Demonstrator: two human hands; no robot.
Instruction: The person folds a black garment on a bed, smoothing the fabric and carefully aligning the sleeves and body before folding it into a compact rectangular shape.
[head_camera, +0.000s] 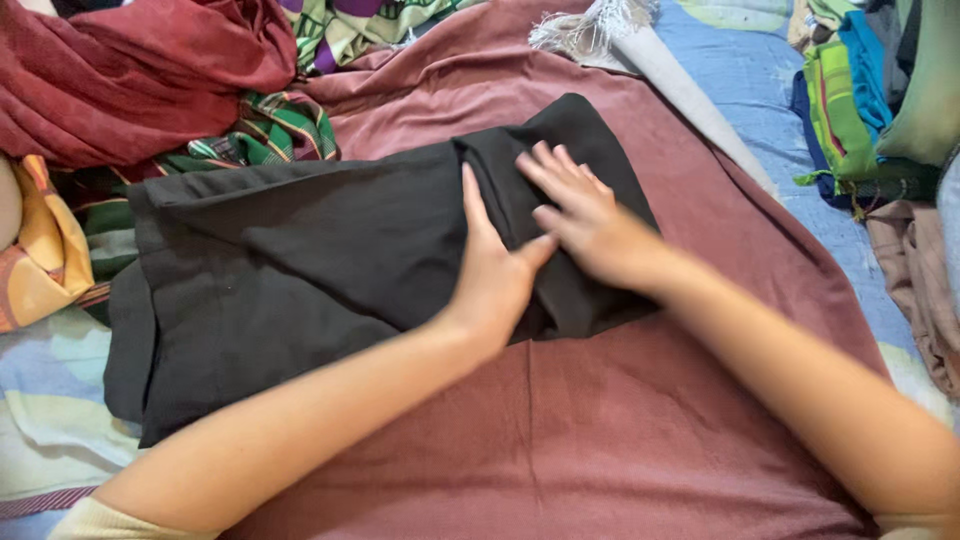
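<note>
Black folded cloth (330, 270) stretches long leftward from both flat, open hands, left hand (490, 270) edge-on and right hand (580, 215) pressing its right end, grasping nothing.

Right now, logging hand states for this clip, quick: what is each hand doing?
Left hand: open, palm flat on the black garment, gripping nothing.
Right hand: open, fingers spread, pressing the same garment's folded part.

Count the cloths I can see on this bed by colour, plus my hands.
Black woven cloth under both hands: 1
Dusty-pink spread beneath it: 1
Dark red crumpled cloth: 1
Green plaid cloth: 1
Hands, left hand and right hand: 2
Total: 6
</note>
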